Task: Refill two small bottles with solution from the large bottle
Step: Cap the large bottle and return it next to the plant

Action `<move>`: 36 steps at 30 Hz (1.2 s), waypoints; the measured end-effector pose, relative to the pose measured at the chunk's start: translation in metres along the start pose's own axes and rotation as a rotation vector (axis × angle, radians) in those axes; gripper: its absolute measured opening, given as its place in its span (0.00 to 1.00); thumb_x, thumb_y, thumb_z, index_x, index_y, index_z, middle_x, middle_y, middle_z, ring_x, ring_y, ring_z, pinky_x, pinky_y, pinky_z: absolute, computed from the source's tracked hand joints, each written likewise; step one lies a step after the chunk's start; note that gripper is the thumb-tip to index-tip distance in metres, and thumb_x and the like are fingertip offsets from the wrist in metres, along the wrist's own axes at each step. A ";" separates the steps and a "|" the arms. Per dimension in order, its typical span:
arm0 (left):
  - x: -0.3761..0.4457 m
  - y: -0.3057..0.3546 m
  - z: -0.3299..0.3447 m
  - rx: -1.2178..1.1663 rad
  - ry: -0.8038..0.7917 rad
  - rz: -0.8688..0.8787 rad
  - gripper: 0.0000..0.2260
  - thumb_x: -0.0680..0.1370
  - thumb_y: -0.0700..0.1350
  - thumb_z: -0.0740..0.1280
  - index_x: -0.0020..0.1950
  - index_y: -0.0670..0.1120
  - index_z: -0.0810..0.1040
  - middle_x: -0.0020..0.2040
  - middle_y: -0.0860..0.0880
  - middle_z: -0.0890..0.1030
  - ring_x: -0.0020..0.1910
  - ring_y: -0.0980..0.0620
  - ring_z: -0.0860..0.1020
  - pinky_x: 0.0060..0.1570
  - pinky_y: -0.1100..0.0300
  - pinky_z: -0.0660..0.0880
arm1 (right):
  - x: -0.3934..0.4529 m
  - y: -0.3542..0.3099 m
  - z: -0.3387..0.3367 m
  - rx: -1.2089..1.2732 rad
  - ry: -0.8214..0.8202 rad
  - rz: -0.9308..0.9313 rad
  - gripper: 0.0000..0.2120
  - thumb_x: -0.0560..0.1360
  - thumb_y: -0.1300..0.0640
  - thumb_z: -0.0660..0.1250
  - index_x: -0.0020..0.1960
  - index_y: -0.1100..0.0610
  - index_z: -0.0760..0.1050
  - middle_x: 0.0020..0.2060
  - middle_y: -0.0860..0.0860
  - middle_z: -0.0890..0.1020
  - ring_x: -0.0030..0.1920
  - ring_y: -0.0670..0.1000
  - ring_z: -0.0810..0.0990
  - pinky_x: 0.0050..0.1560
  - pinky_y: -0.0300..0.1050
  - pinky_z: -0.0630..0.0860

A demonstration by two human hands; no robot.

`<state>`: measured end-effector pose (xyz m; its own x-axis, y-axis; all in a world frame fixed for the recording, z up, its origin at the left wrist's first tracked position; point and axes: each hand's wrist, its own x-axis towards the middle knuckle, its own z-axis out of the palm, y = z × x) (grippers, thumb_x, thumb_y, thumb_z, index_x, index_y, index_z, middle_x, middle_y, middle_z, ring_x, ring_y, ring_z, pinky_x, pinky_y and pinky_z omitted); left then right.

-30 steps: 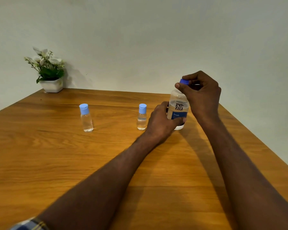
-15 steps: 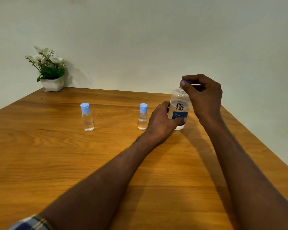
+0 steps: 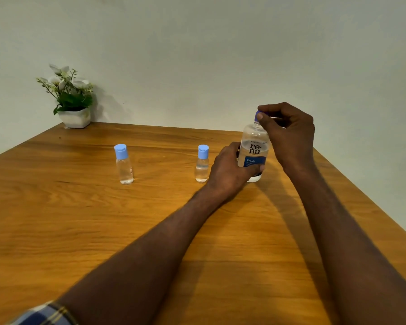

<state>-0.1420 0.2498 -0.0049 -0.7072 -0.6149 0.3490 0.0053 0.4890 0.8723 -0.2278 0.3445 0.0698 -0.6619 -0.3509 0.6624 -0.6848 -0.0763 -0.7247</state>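
Head view shows the large bottle (image 3: 253, 151) upright on the table (image 3: 80, 231), left hand (image 3: 230, 170) gripping its body, right hand (image 3: 288, 132) pinching the cap (image 3: 257, 114), apparently uncapping; next, both small bottles (image 3: 123, 164) need opening.

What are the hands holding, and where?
Left hand grips the big bottle round its lower body; right hand pinches its blue cap.
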 end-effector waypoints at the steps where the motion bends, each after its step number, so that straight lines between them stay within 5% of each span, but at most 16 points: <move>1: 0.000 0.001 0.000 0.000 -0.001 -0.001 0.30 0.74 0.51 0.79 0.72 0.49 0.71 0.67 0.50 0.80 0.63 0.51 0.79 0.52 0.64 0.76 | -0.001 -0.001 0.001 -0.016 0.005 -0.004 0.08 0.78 0.54 0.75 0.56 0.51 0.86 0.49 0.44 0.87 0.52 0.46 0.85 0.56 0.49 0.83; 9: -0.002 0.004 -0.003 0.003 -0.007 -0.010 0.31 0.74 0.51 0.79 0.73 0.49 0.71 0.68 0.50 0.79 0.64 0.51 0.78 0.47 0.69 0.72 | -0.004 -0.002 0.002 -0.027 0.031 0.002 0.10 0.78 0.54 0.75 0.58 0.53 0.86 0.51 0.46 0.87 0.52 0.46 0.85 0.56 0.47 0.83; 14: -0.002 0.006 -0.002 0.012 -0.009 -0.026 0.33 0.74 0.51 0.79 0.75 0.50 0.69 0.70 0.50 0.78 0.66 0.50 0.78 0.53 0.64 0.75 | -0.005 -0.003 0.003 0.002 0.098 -0.021 0.11 0.82 0.50 0.69 0.63 0.50 0.83 0.51 0.44 0.85 0.52 0.43 0.84 0.51 0.40 0.82; 19: -0.004 0.008 -0.002 0.040 -0.001 -0.021 0.33 0.74 0.51 0.78 0.76 0.50 0.68 0.71 0.50 0.77 0.68 0.51 0.77 0.50 0.70 0.71 | -0.004 0.001 0.003 0.109 0.165 0.093 0.11 0.85 0.51 0.64 0.63 0.54 0.80 0.55 0.51 0.86 0.55 0.51 0.85 0.57 0.56 0.83; 24: -0.010 0.013 0.000 0.063 0.073 0.005 0.33 0.76 0.53 0.76 0.77 0.49 0.66 0.71 0.49 0.74 0.67 0.52 0.75 0.59 0.60 0.76 | -0.003 0.014 -0.010 0.159 -0.086 0.187 0.19 0.84 0.41 0.61 0.67 0.51 0.77 0.60 0.48 0.84 0.61 0.48 0.82 0.59 0.55 0.81; 28: -0.016 0.022 0.004 0.090 0.195 0.069 0.22 0.81 0.42 0.68 0.74 0.47 0.68 0.69 0.49 0.73 0.67 0.51 0.74 0.64 0.57 0.76 | -0.006 0.028 -0.021 0.138 -0.286 0.282 0.30 0.78 0.32 0.57 0.70 0.48 0.76 0.64 0.46 0.82 0.64 0.47 0.80 0.62 0.55 0.79; 36: -0.017 0.026 -0.003 0.050 0.289 0.044 0.15 0.84 0.36 0.61 0.70 0.47 0.71 0.60 0.48 0.79 0.58 0.51 0.79 0.51 0.62 0.79 | -0.001 0.038 -0.024 0.143 -0.555 0.255 0.35 0.73 0.56 0.79 0.76 0.50 0.69 0.67 0.48 0.81 0.66 0.51 0.81 0.66 0.53 0.80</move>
<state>-0.1281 0.2711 0.0132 -0.4763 -0.7395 0.4758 -0.0082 0.5448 0.8385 -0.2606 0.3647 0.0462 -0.5156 -0.8041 0.2959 -0.4532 -0.0371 -0.8906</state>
